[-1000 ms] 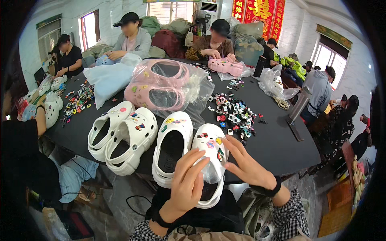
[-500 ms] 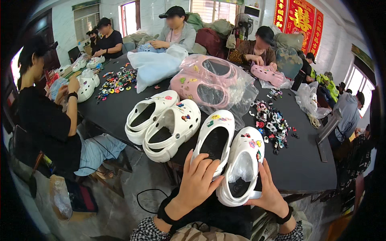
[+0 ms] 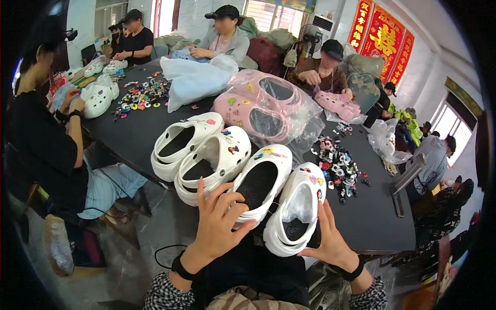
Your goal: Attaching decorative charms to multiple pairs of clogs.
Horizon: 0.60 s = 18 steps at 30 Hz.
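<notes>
Four white clogs stand side by side on the dark table edge in front of me, colourful charms on their toes. My left hand (image 3: 219,225) is open, fingers spread by the heel of the third white clog (image 3: 281,173), with fingertips at its left side. Against the outer right side of the rightmost white clog (image 3: 274,235) lies my right hand (image 3: 333,240), its fingers stretched along the side and the thumb near the heel. Clear plastic (image 3: 298,206) is tucked inside that clog. To the left stand another white clog (image 3: 240,142) and the leftmost white clog (image 3: 161,169).
Pink clogs (image 3: 243,111) in clear plastic lie beyond the white ones, beside a pale bag (image 3: 194,82). Charm piles (image 3: 338,165) (image 3: 144,95) spread right and far left. A metal bracket (image 3: 408,178) stands at the table's right edge. Several people work around the table.
The view has shifted, so the scene sits further left. My left hand has moved left, away from the third clog's opening, its fingers more spread. The right hand stays at the rightmost clog.
</notes>
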Motion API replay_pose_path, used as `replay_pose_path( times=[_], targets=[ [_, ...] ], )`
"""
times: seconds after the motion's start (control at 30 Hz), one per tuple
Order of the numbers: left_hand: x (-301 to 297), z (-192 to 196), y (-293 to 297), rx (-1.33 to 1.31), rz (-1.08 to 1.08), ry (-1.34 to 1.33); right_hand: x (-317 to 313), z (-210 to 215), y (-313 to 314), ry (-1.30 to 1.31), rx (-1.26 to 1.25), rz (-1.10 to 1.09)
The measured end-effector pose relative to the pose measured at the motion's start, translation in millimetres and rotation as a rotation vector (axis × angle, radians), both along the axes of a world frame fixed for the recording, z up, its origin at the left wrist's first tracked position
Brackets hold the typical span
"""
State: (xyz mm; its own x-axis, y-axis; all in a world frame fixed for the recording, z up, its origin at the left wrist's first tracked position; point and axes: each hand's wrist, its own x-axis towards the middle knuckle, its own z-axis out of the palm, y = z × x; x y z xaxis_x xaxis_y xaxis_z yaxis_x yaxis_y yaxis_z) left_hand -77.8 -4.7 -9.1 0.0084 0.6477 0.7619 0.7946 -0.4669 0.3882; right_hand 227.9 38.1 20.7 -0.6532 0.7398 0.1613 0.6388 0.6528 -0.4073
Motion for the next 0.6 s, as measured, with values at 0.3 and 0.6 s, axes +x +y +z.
replay_pose_path(
  times=[0.3, 0.6],
  targets=[
    [-27, -10, 3, 0.096, -0.016, -0.073, -33, 1, -2, 0.052, 0.095, 0.049],
    [-84, -13, 5, 0.084, 0.093, -0.122, -114, 20, 12, 0.046, 0.177, 0.068]
  ],
)
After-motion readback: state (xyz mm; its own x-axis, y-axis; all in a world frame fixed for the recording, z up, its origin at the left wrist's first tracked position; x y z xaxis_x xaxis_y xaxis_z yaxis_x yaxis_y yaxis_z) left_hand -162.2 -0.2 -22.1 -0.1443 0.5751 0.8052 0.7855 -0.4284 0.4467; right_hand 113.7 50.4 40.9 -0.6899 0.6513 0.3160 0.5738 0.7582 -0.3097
